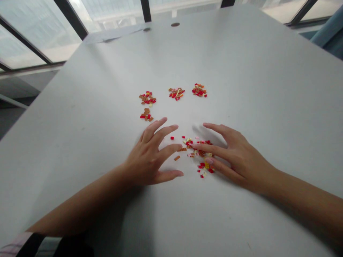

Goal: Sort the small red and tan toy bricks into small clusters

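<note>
A loose spread of small toy bricks (201, 152) in red, brown, pale yellow and pink lies on the white table between my hands. My right hand (235, 155) reaches over its right side, fingers stretched apart, fingertips at the bricks; part of the spread is hidden beneath. On the left side, my left hand (154, 153) is spread wide, with a fingertip close to a long brown brick (182, 149). A short brown brick (177, 158) and a single red brick (172, 138) lie just beyond its fingers. Neither hand grips anything.
Farther back are separate brick piles: a left one (147, 98), a middle one (176, 93) and a right one (199, 90). Another small pile (146, 115) sits just past my left hand. Two round holes, one of them a dark hole (175, 24), are near the table's far edge by the windows.
</note>
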Demonstrator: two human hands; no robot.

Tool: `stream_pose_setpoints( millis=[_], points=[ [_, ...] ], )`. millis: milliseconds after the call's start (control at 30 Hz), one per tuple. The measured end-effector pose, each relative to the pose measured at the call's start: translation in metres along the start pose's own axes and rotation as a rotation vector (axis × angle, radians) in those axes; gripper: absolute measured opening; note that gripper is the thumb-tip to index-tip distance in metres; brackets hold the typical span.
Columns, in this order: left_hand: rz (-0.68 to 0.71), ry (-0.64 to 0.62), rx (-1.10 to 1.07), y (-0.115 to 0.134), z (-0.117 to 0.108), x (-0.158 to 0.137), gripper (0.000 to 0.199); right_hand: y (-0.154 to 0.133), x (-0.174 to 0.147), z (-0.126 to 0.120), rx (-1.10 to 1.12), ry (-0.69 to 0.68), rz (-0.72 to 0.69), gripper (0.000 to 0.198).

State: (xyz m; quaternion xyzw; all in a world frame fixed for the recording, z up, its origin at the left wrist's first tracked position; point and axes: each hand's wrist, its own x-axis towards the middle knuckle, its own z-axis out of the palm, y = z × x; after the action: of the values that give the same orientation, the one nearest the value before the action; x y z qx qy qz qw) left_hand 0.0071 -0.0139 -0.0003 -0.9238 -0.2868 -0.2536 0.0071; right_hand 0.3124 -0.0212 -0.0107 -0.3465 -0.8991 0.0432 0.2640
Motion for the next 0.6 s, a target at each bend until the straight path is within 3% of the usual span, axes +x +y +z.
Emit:
stream_pose_setpoints(
  millis=[167,267,367,600],
  points=[
    [0.036,0.033,-0.002,0.000,-0.001,0.001,0.052,0.001,-0.001,-0.004,0.068,0.103,0.075,0.029],
    [0.061,0.084,-0.022,0.000,-0.003,0.002,0.036,0.001,-0.001,-0.005,0.086,0.120,0.085,0.028],
    [0.065,0.124,-0.031,0.000,-0.004,0.002,0.017,0.000,0.000,-0.006,0.087,0.121,0.098,0.029],
    [0.083,0.153,0.024,-0.001,-0.003,0.002,0.012,0.000,0.003,-0.015,0.085,0.047,0.093,0.025]
  ],
)
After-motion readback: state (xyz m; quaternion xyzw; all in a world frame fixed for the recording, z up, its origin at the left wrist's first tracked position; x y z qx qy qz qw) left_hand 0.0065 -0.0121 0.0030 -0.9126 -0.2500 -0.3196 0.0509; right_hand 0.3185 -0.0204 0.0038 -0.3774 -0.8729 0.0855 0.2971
